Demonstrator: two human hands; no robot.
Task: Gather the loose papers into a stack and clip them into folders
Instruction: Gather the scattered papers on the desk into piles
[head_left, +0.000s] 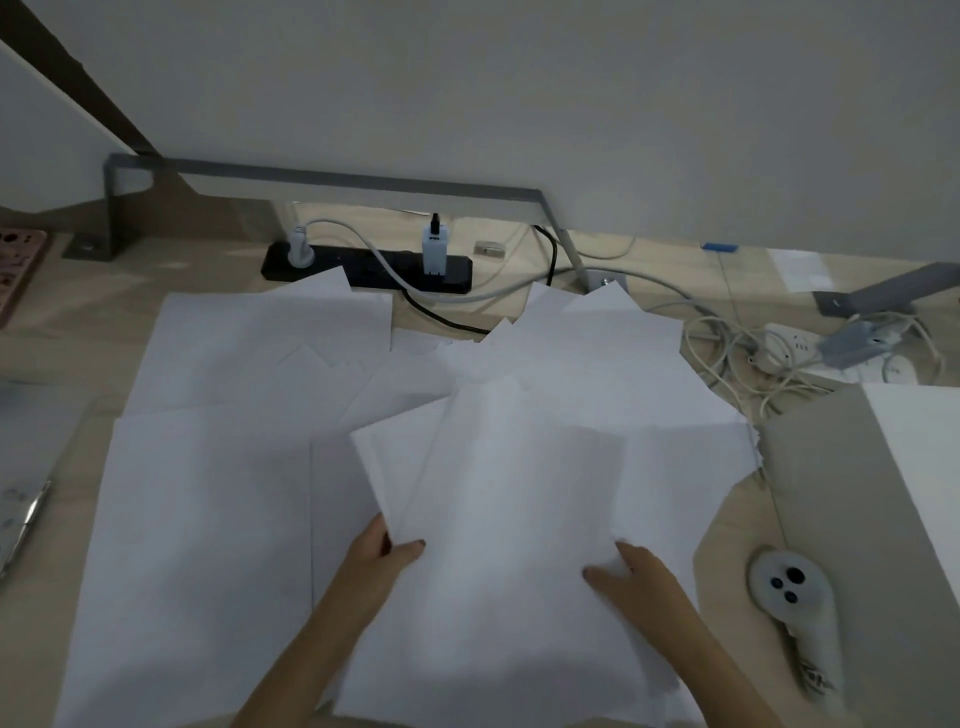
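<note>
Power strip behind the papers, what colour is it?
The long plastic power strip is black, clearest in head view.

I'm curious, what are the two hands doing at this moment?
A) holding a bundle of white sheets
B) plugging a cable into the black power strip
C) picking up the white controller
A: the left hand and the right hand hold the bundle of white sheets from either side, thumbs on top, well away from the power strip and the controller.
</note>
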